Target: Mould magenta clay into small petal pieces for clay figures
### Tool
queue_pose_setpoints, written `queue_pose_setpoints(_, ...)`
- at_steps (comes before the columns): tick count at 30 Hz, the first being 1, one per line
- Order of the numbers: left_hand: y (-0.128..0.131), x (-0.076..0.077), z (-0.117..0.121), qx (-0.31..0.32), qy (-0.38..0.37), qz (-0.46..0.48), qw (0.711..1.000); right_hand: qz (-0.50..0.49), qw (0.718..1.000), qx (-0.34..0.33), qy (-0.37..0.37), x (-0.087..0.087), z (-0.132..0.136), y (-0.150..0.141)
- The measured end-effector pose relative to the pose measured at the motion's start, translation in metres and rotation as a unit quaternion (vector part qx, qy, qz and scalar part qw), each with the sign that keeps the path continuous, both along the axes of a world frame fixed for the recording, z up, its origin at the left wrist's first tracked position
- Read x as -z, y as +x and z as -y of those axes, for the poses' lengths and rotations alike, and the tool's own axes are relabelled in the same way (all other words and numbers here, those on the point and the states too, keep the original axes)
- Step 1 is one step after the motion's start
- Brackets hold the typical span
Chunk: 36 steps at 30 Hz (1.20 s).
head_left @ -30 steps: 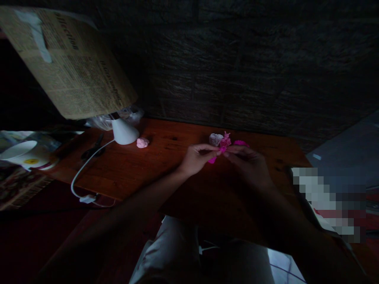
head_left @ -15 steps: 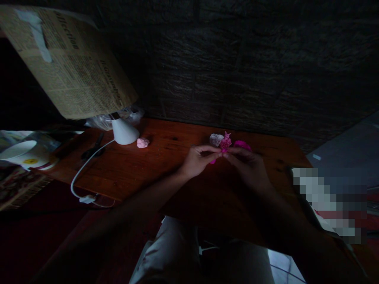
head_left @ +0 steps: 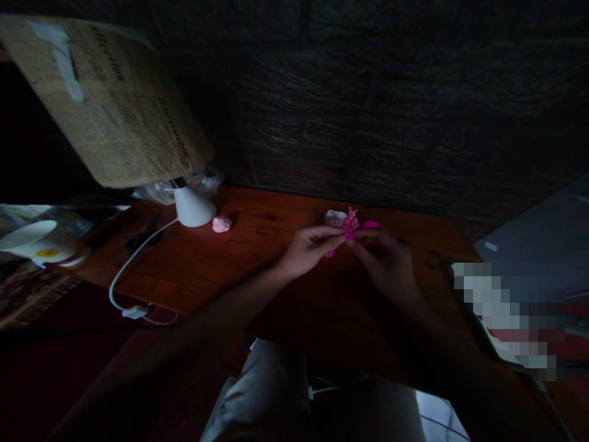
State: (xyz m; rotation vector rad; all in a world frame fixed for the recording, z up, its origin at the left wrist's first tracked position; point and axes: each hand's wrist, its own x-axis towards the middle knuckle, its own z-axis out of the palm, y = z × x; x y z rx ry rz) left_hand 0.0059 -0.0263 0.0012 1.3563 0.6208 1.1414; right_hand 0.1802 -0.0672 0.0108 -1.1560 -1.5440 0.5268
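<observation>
My left hand (head_left: 307,250) and my right hand (head_left: 392,263) meet over the wooden table, thumbs and forefingers pinched together. Between their fingertips is a small bright pink piece (head_left: 349,236), which looks like modelling clay. Just behind it stands a rough-textured pink clay shape (head_left: 350,220) with thin points on top. A whitish, crumpled-looking lump (head_left: 334,217) lies to its left. Partly hidden by my right hand is a magenta lump (head_left: 372,224). Another magenta bit (head_left: 330,253) shows beneath my left fingers.
A pale pink clay lump (head_left: 221,224) lies by the white lamp base (head_left: 194,207), under a newsprint shade (head_left: 133,116). Dark scissors (head_left: 145,237) and a white cable (head_left: 120,265) are at left, with a paper cup (head_left: 41,242) beyond. A dark wall (head_left: 368,110) rises behind.
My hands keep pinching the bright pink piece in nearly the same spot, with only a slight shift of the fingers. My right hand covers a bit more of the magenta lump.
</observation>
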Motion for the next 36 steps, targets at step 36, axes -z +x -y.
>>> queue_pose_setpoints(36, -0.0026, -0.0012, 0.0014, -0.113, 0.171, -0.094, 0.974, -0.121, 0.981, -0.058, -0.137, -0.0053, 0.0001, 0.0030)
